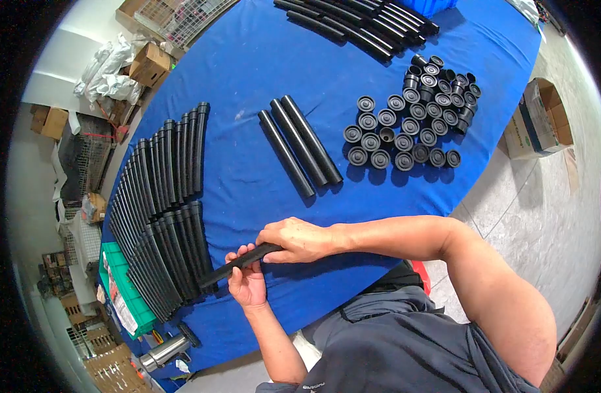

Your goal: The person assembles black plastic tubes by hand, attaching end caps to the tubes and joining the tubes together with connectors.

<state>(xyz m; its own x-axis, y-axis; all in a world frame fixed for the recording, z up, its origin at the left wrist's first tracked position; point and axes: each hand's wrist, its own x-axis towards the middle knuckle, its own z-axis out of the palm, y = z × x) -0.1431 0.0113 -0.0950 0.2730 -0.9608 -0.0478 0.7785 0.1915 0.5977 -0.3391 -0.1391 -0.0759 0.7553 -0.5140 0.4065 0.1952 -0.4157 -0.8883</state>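
Note:
A black plastic tube [225,270] lies slanted across my two hands, low over the near side of the blue-covered table. My left hand [250,283] cradles it from below, thumb and fingers around its middle. Over the upper right end is my right hand [297,240], its fingers closed round the tube and hiding that end. The lower left end overlaps the rows of capped black tubes [172,242] in this view. Beyond my hands, three loose black tubes [300,141] lie side by side on the cloth.
Many round black caps [404,141] stand grouped at the right of the blue cloth [248,72]. More black tubes [362,26] are piled at the far edge. A green bin [120,275] and a steel flask [166,352] sit at the left edge. A cardboard box [541,121] stands on the floor.

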